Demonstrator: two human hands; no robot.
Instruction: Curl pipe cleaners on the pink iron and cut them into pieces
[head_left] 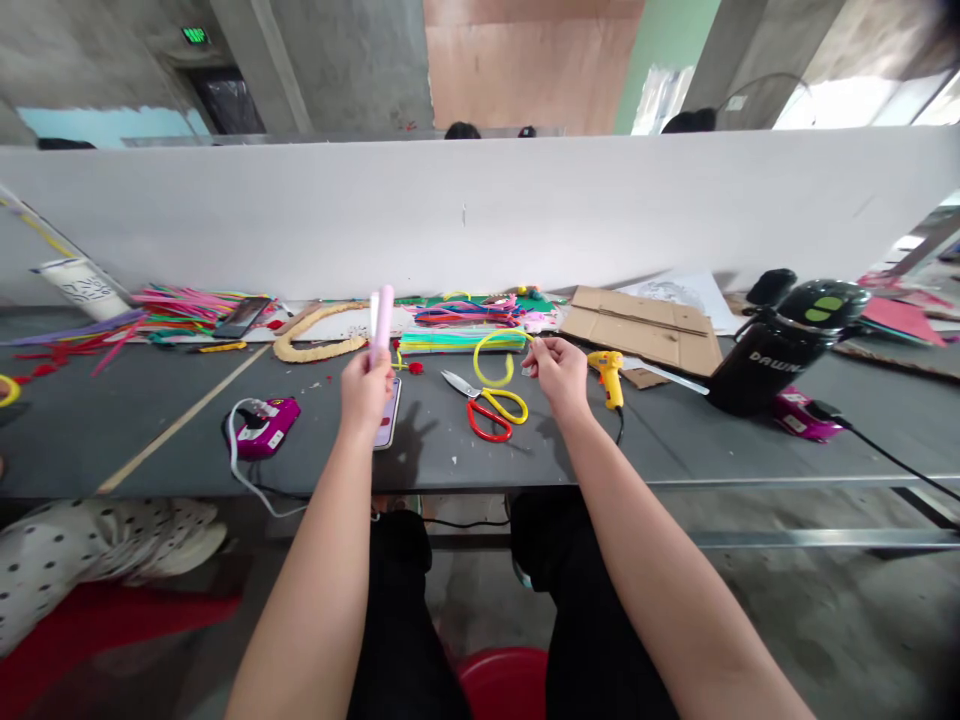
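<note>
My left hand (366,393) is closed around a slim pink tool (382,320) with a white inner side, like a small hair straightener, held upright. A phone (388,412) lies under and beside that hand. My right hand (559,372) pinches one end of a yellow pipe cleaner (480,370), which bends round in an open loop above the table. Below the loop rest scissors (491,415) with one red and one yellow handle, blades toward the upper left. Just right of my right hand lies a yellow hot glue gun (608,375).
Bundled pipe cleaners (461,341), a curved tan piece (292,345) and cardboard (645,325) lie along the white partition (465,220). A purple power strip (270,428) is at left, a black tumbler (784,350) at right. Another person's polka-dot clothing (82,560) shows lower left.
</note>
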